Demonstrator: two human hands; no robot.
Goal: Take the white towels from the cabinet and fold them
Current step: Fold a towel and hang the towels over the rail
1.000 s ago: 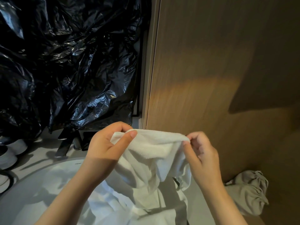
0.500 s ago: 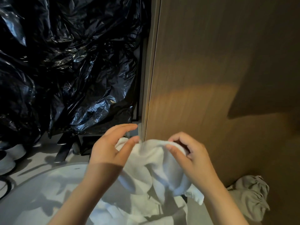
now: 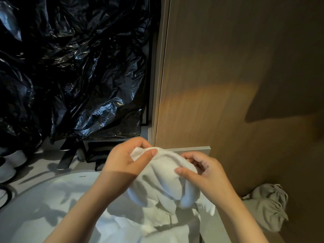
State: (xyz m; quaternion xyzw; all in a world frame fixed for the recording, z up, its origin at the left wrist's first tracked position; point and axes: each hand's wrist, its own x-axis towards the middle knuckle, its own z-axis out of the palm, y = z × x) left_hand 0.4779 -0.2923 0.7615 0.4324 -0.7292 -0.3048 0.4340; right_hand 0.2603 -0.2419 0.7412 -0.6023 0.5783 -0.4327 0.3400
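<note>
Towel (image 3: 163, 183) hanging bunched, lower centre | left hand (image 3: 121, 162), right hand (image 3: 206, 172) fingers pinching top edge | risk: hidden corners slipping, skewing fold

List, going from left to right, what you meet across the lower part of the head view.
White shoes → left hand → white towel, pinched by both hands → right hand → grey cloth bundle.
</note>
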